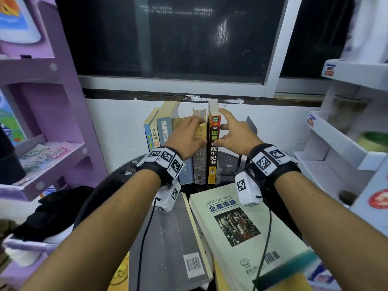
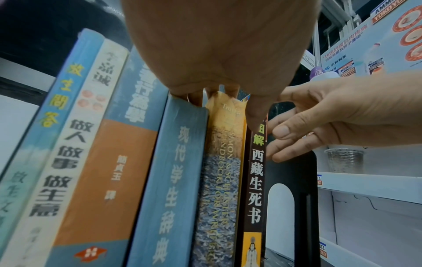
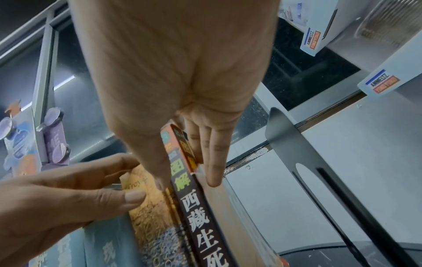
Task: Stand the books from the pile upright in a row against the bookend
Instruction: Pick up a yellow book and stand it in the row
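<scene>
Several books stand upright in a row (image 1: pixel 155 131) at the back of a dark round table (image 1: pixel 227 162). My left hand (image 1: pixel 184 135) reaches over the yellow-spined book (image 2: pixel 219 180), fingers curled over its top and thumb on its spine. My right hand (image 1: pixel 233 133) grips the black-spined book (image 1: pixel 213 156) at the row's right end, thumb on the spine and fingers along its right cover. The dark metal bookend (image 3: pixel 319 180) stands a little to the right, apart from that book. A pale green book (image 1: pixel 241 227) and a grey book (image 1: pixel 168 238) lie flat in front.
A purple shelf unit (image 1: pixel 52 101) stands to the left and white display shelves (image 1: pixel 346 143) to the right, one holding a clear plastic cup (image 2: pixel 345 160). A black cloth (image 1: pixel 58 206) lies at lower left. A dark window is behind the row.
</scene>
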{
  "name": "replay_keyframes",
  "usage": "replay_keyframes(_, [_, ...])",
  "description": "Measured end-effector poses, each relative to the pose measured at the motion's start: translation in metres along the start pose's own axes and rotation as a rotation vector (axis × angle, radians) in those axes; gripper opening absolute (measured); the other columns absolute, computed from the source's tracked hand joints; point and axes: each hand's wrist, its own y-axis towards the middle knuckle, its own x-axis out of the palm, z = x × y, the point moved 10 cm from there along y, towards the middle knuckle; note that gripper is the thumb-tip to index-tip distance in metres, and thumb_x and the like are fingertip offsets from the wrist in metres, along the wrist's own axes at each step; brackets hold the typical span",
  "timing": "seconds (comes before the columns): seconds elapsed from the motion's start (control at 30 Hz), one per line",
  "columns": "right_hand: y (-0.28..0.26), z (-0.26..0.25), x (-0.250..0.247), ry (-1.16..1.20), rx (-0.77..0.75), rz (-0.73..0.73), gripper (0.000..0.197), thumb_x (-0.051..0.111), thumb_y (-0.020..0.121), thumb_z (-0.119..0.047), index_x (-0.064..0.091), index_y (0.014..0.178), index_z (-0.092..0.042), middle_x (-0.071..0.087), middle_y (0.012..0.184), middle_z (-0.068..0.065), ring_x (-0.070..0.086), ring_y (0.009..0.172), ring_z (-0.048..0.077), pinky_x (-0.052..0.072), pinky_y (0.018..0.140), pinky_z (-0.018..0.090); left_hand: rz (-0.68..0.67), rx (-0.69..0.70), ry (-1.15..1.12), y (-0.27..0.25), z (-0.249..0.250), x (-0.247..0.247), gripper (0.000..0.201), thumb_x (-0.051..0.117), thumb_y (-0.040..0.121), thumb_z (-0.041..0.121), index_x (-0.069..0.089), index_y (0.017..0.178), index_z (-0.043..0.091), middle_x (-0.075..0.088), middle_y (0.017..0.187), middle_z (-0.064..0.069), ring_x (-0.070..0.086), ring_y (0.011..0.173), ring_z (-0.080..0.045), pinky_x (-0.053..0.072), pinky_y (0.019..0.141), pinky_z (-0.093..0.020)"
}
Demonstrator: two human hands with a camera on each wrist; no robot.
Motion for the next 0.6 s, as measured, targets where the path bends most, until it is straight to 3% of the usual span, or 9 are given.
replay_keyframes(0.1, [-0.015, 0.001, -0.008, -0.001, 0.015, -0.006, 0.091, 0.077, 0.080, -0.023, 0.020, 0.150, -0.032, 0.058, 0.133, 0.007, 0.063, 0.109, 0.024, 0.041, 0.094, 0.027, -0.005, -0.014, -0.016, -0.012, 0.006, -0.005, 0.060, 0.063, 0.089, 0.029, 0.036, 0.141, 0.015, 0.036, 0.147, -0.005, 0.036, 0.134, -0.024, 0.030, 0.112, -0.043])
replay_keyframes(0.17, [-0.026, 0.004, -0.011, 0.014, 0.040, -0.019, 0.084, 0.077, 0.081, -0.027, 0.027, 0.148, -0.030, 0.058, 0.131, 0.006, 0.063, 0.105, 0.021, 0.046, 0.094, 0.030, 0.010, -0.015, -0.030, -0.020, 0.012, -0.010, 0.060, 0.063, 0.089, 0.027, 0.036, 0.141, 0.015, 0.036, 0.147, -0.004, 0.036, 0.134, -0.022, 0.030, 0.113, -0.041])
replay_keyframes(0.27, [-0.045, 0.012, -0.008, -0.024, 0.085, -0.118, 0.073, 0.073, 0.083, -0.031, 0.035, 0.145, -0.027, 0.056, 0.134, 0.004, 0.060, 0.101, 0.017, 0.046, 0.080, 0.025, 0.030, -0.015, -0.073, -0.032, 0.018, -0.012, 0.059, 0.063, 0.089, 0.024, 0.036, 0.141, 0.014, 0.034, 0.148, -0.003, 0.035, 0.135, -0.021, 0.028, 0.114, -0.039])
replay_keyframes(0.43, [-0.079, 0.039, 0.006, -0.160, 0.197, -0.324, 0.075, 0.069, 0.085, -0.043, 0.032, 0.146, -0.022, 0.048, 0.143, 0.007, 0.052, 0.121, 0.023, 0.040, 0.096, 0.030, -0.027, -0.034, -0.091, -0.053, 0.025, -0.001, 0.060, 0.060, 0.092, 0.026, 0.032, 0.144, 0.016, 0.025, 0.151, -0.002, 0.033, 0.136, -0.021, 0.028, 0.111, -0.037])
replay_keyframes(0.53, [-0.096, 0.053, 0.013, -0.200, 0.257, -0.405, 0.080, 0.065, 0.084, -0.052, 0.028, 0.148, -0.021, 0.041, 0.150, 0.006, 0.055, 0.104, 0.016, 0.042, 0.084, 0.026, -0.122, -0.080, -0.111, -0.066, 0.027, 0.015, 0.064, 0.060, 0.091, 0.028, 0.029, 0.145, 0.016, 0.026, 0.153, -0.004, 0.033, 0.137, -0.021, 0.027, 0.113, -0.036])
replay_keyframes(0.6, [-0.106, 0.062, 0.018, -0.212, 0.299, -0.453, 0.083, 0.063, 0.086, -0.053, 0.024, 0.151, -0.018, 0.034, 0.153, 0.005, 0.049, 0.120, 0.021, 0.040, 0.092, 0.030, -0.214, -0.123, -0.114, -0.074, 0.027, 0.029, 0.066, 0.060, 0.092, 0.031, 0.026, 0.147, 0.016, 0.024, 0.155, -0.006, 0.031, 0.139, -0.023, 0.026, 0.114, -0.037])
